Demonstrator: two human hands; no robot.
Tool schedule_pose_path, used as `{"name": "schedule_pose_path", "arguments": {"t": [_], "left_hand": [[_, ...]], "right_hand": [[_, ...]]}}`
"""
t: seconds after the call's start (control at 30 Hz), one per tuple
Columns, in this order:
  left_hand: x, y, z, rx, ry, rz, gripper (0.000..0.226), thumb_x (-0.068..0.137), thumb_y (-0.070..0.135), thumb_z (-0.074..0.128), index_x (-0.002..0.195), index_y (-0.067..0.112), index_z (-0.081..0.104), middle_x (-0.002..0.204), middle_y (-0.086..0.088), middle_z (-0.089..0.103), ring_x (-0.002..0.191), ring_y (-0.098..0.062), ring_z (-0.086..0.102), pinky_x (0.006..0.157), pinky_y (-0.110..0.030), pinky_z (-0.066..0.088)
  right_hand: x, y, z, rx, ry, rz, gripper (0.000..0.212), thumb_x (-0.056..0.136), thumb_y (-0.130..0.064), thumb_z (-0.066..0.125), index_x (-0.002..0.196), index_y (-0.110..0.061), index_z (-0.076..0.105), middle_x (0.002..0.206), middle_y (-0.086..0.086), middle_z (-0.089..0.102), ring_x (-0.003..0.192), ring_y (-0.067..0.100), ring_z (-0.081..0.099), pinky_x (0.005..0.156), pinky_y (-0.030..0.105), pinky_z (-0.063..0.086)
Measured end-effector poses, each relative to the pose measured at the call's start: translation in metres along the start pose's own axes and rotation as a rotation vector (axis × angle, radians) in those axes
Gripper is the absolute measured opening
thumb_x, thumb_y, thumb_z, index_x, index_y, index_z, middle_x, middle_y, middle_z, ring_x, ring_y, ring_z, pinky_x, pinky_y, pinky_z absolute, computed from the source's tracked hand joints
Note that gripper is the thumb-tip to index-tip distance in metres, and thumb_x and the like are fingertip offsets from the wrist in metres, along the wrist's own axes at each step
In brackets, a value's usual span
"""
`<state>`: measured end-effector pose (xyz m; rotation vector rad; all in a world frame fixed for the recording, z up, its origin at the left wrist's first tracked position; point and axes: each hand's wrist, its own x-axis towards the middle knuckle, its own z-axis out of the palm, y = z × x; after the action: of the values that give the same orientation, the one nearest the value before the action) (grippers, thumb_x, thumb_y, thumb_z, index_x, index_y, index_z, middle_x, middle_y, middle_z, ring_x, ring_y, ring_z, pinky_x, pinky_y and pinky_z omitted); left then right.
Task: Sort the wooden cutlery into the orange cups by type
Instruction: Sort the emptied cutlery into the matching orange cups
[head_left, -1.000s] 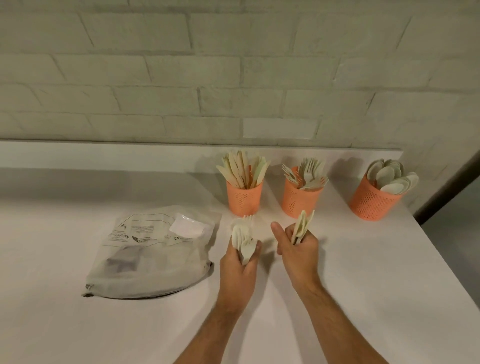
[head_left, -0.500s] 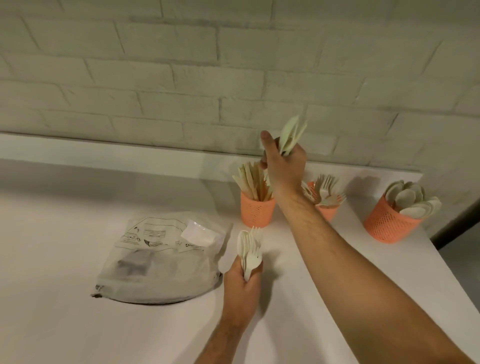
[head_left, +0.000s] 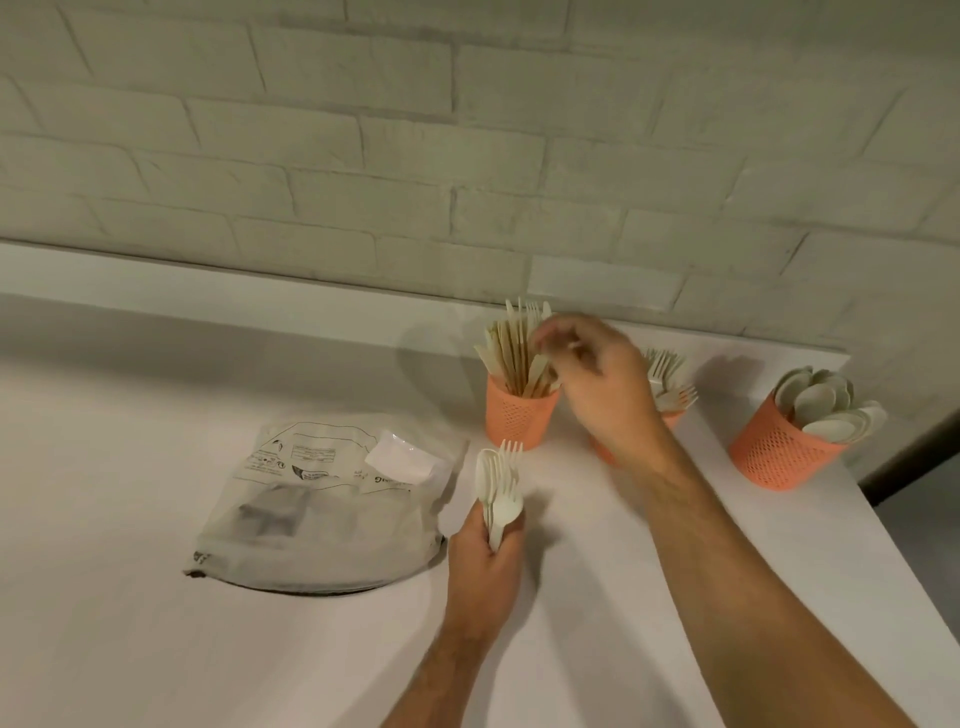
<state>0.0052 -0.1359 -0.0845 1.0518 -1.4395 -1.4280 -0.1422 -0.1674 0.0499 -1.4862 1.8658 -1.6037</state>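
On the white bench (head_left: 156, 623) three orange cups stand in a row near the far brick wall (head_left: 467, 130). The left cup (head_left: 519, 418) holds upright wooden knives (head_left: 511, 353); the middle cup (head_left: 605, 449) is mostly hidden behind the right forearm, with forks (head_left: 670, 376) fanning out above it; the right cup (head_left: 779, 452), well apart near the bench's right edge, is filled with spoons (head_left: 826, 402).

The right hand (head_left: 597, 384) hangs just beside and above the knife cup, blurred, its fingers (head_left: 550, 338) loosely bent next to the knife tops. Whether its grip has hold of anything I cannot tell; nothing clear shows between the fingers.

The left hand (head_left: 485, 556) is nearer, in front of the knife cup, its grip closed round the handles of a small bundle of cutlery (head_left: 498, 483) that stands upright out of the fist: rounded spoon bowls and at least one fork's tines show at the top.

To the left of that hand a crumpled grey plastic bag (head_left: 322, 509) with printed markings and a pale label lies flat on the bench.
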Motion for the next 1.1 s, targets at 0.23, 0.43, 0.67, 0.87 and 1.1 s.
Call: {"name": "schedule_pose_path", "arguments": {"t": [0.23, 0.43, 0.67, 0.87, 1.1], "left_hand": [[0.001, -0.002, -0.001, 0.004, -0.052, 0.018, 0.019, 0.096, 0.011, 0.057, 0.107, 0.023, 0.066, 0.092, 0.021, 0.073, 0.087, 0.003, 0.067, 0.075, -0.013, 0.05], [-0.002, -0.002, -0.001, -0.006, -0.073, 0.033, 0.022, 0.094, 0.018, 0.061, 0.113, 0.027, 0.067, 0.101, 0.011, 0.074, 0.094, -0.006, 0.069, 0.081, -0.016, 0.052], [-0.003, -0.009, 0.003, 0.097, -0.037, 0.038, 0.007, 0.093, 0.023, 0.064, 0.1, 0.022, 0.063, 0.071, 0.01, 0.066, 0.063, -0.006, 0.06, 0.065, -0.028, 0.049], [-0.005, -0.008, 0.007, 0.255, -0.005, 0.089, 0.023, 0.095, 0.011, 0.057, 0.104, 0.029, 0.048, 0.081, 0.005, 0.068, 0.073, -0.012, 0.066, 0.068, -0.03, 0.054], [-0.007, -0.007, 0.008, 0.213, -0.012, 0.081, 0.019, 0.093, 0.025, 0.065, 0.089, 0.023, 0.047, 0.069, 0.005, 0.062, 0.061, -0.01, 0.059, 0.056, -0.023, 0.046]], "right_hand": [[-0.064, -0.004, -0.018, -0.194, -0.564, 0.26, 0.071, 0.071, -0.046, 0.086, 0.133, -0.047, 0.05, 0.127, -0.024, 0.048, 0.089, 0.003, 0.064, 0.068, 0.015, 0.048], [-0.073, 0.008, -0.008, -0.161, -0.386, 0.217, 0.048, 0.073, -0.023, 0.088, 0.115, -0.034, 0.067, 0.1, -0.006, 0.065, 0.069, 0.001, 0.059, 0.07, 0.019, 0.052], [-0.082, 0.006, 0.0, -0.313, -0.245, 0.138, 0.027, 0.082, -0.007, 0.07, 0.101, -0.025, 0.073, 0.076, 0.006, 0.061, 0.059, 0.008, 0.05, 0.06, 0.017, 0.045], [-0.084, -0.003, 0.002, -0.104, -0.347, 0.298, 0.022, 0.088, -0.015, 0.063, 0.104, -0.028, 0.071, 0.081, -0.002, 0.055, 0.06, 0.014, 0.06, 0.061, 0.022, 0.048], [-0.087, 0.002, -0.005, -0.169, -0.188, 0.267, 0.011, 0.084, -0.018, 0.077, 0.092, -0.016, 0.071, 0.079, 0.004, 0.065, 0.066, 0.027, 0.069, 0.068, 0.042, 0.06]]}}
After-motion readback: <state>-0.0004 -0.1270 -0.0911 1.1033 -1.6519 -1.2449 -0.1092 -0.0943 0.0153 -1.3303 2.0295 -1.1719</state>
